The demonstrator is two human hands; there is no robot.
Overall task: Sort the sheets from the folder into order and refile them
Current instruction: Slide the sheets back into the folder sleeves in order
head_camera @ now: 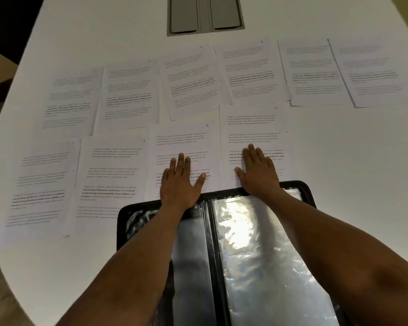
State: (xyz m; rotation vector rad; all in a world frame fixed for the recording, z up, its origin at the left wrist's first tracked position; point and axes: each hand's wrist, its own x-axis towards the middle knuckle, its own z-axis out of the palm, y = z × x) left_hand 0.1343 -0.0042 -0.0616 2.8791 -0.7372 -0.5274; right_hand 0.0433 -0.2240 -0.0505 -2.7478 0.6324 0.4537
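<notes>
Pressing flat: left hand [180, 184] on sheet 9 [184, 142], right hand [257, 171] on sheet 10 [252, 123]; both grips wide, fingers straight, above open folder [245, 255].

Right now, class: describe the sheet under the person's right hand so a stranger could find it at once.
Start at the open black folder at the table's near edge. Just beyond its top edge lies a row of sheets; take the sheet marked 10 at that row's right end, under the flat right hand. Its neighbour is marked 9.
</notes>
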